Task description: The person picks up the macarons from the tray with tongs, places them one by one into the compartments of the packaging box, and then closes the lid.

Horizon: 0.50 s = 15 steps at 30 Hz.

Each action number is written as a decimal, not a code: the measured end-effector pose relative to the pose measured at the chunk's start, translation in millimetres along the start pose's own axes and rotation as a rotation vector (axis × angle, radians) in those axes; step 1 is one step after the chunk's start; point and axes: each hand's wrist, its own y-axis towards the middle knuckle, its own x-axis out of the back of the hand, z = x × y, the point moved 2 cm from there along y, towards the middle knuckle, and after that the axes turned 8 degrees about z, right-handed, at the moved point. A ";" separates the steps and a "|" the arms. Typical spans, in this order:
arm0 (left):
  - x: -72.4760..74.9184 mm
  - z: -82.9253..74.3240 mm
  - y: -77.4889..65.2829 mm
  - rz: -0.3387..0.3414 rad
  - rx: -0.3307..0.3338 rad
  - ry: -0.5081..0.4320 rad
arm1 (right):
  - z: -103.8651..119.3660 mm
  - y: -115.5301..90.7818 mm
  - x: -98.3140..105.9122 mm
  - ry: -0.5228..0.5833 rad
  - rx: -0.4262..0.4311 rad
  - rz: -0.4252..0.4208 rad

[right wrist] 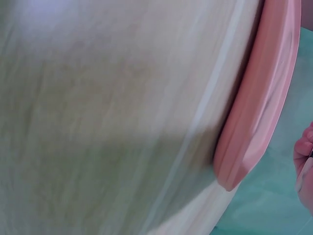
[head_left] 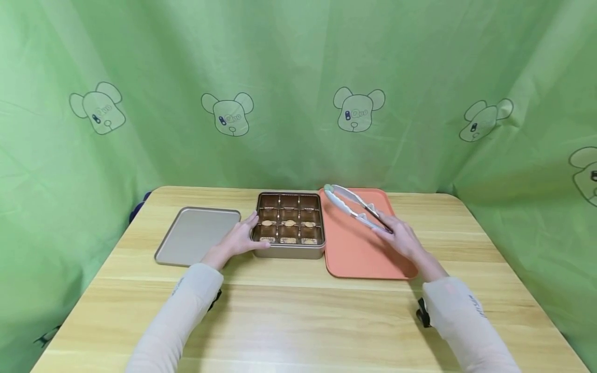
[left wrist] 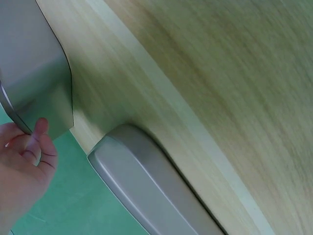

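A brownie pan (head_left: 289, 252) with a dark divider grid stands at the back middle of the table. Light tan patches show in some of its compartments. My left hand (head_left: 239, 237) holds its near left corner, fingers at the left rim and thumb along the front. In the left wrist view the left hand (left wrist: 24, 164) has bent fingers at the pan's edge. My right hand (head_left: 400, 237) grips a pair of tongs (head_left: 342, 204), held spread over a coral tray (head_left: 364, 259). Their pale tips point at the tray's far left corner, beside the pan.
Left of the pan lies a flat, champagne-coloured square lid (head_left: 198, 233). The coral tray sits against the pan's right side. A wooden table (head_left: 298, 316) carries everything, and a green curtain (head_left: 289, 145) with bear-head drawings hangs around its back and sides.
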 end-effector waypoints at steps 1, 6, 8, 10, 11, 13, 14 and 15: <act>-0.1 0.1 0.1 -0.001 0.000 -0.002 | 1.0 0.3 -0.1 -0.001 0.007 0.005; -0.3 1.1 1.0 -0.009 -0.010 0.006 | 8.2 1.4 0.1 -0.010 0.036 0.027; -0.3 1.5 1.2 -0.013 -0.016 0.011 | 11.2 1.8 -0.2 -0.010 0.041 0.036; -0.3 1.4 0.9 -0.014 -0.019 0.011 | 13.9 2.3 -1.0 -0.012 0.041 0.045; -0.2 1.1 0.7 -0.013 -0.018 0.010 | 15.1 2.8 -1.6 -0.015 0.043 0.051; 0.0 0.6 0.3 -0.009 -0.013 0.007 | 17.9 3.7 -2.6 -0.015 0.044 0.060; 0.0 0.5 0.1 -0.008 -0.009 0.004 | 19.7 4.0 -3.0 -0.010 0.044 0.065; 0.1 0.4 0.0 -0.007 -0.006 0.002 | 21.1 4.5 -3.6 -0.009 0.043 0.072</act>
